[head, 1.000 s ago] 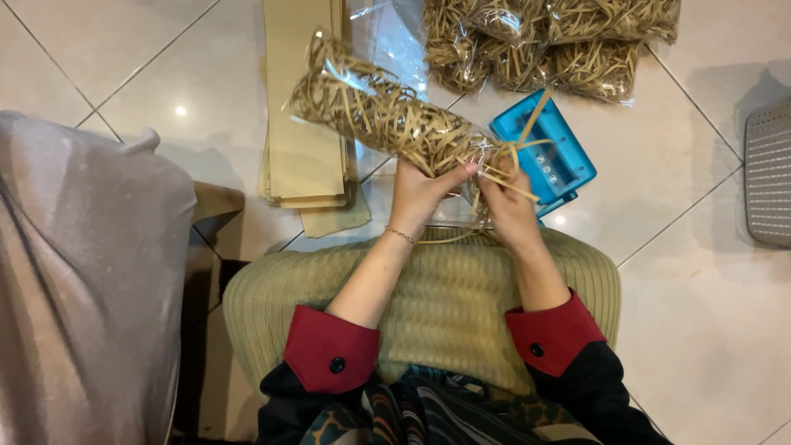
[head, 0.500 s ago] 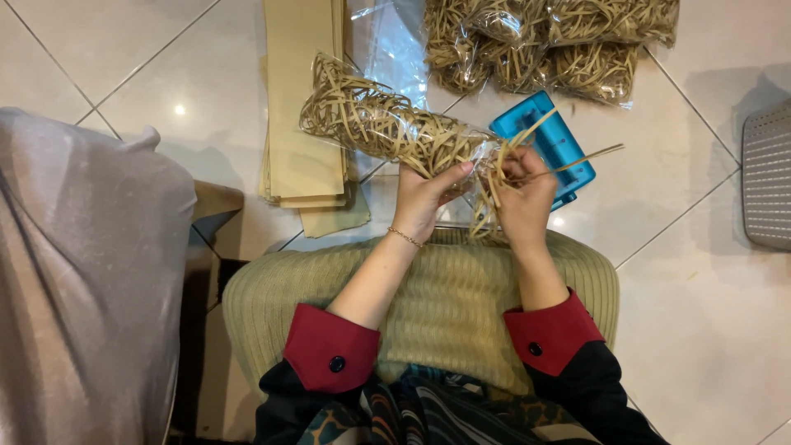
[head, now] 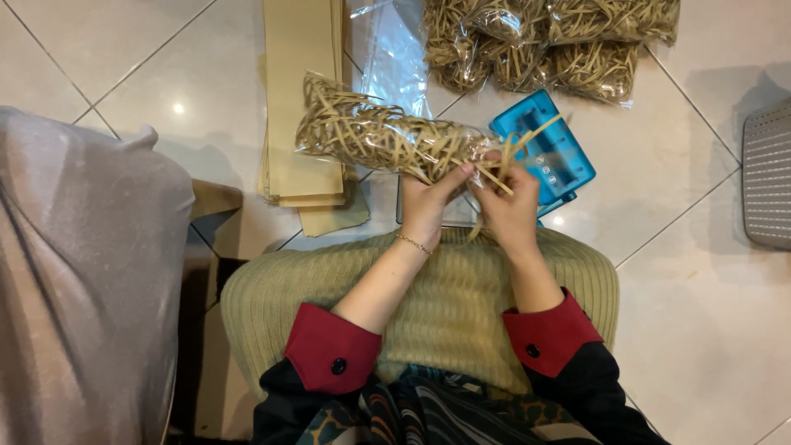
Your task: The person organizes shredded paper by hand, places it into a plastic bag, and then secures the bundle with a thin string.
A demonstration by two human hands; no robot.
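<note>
Clear plastic bag of tan rubber bands (head: 379,136): our left hand (head: 428,206) and right hand (head: 509,210) pinch its open mouth shut; we judge gathering stray bands inward keeps it neat.

Left hand (head: 426,210) and right hand (head: 508,210) raised side by side, fingers curled shut, forearms angled inward, wrists near together.

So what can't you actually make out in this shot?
- Open end of the bag: covered by the left hand and right hand.
- Blue box: near edge behind the right hand.
- Filled bags: cut off by the top edge.
- Grey tray: cut off by the right edge.
</note>
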